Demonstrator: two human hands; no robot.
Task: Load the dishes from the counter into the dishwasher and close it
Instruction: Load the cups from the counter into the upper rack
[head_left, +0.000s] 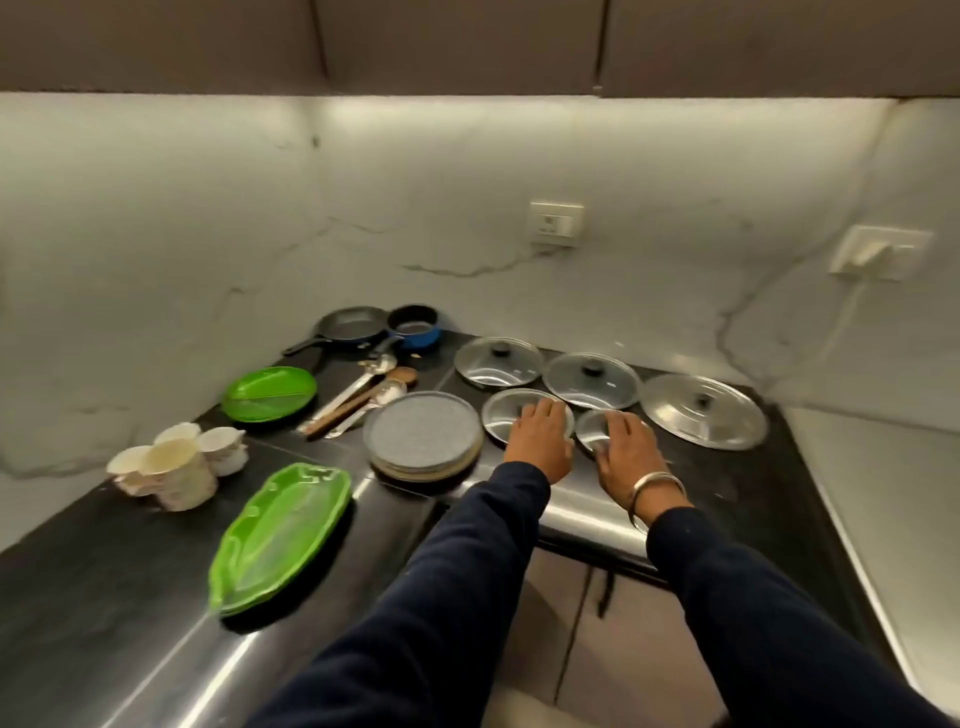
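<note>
Each hand lay flat-fingered on its own lid: left hand (540, 441) on the larger lid (498, 415), right hand (626, 452) on the smaller lid (589, 428), gripping neither

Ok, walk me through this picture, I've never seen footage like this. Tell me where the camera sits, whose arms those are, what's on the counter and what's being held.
There is no machine here. The one picture comes from a wide-angle camera worn on a person's head, looking forward and down, so the two dark-sleeved arms are the wearer's own.

The left hand rests on a steel lid; the right hand, with a bangle at the wrist, rests on a smaller steel lid. Neither is lifted yet.

On the black counter also lie three more lids with knobs, a stack of grey plates, two green trays, some cups, spoons, a frying pan and a blue pot. No dishwasher is in view.
</note>
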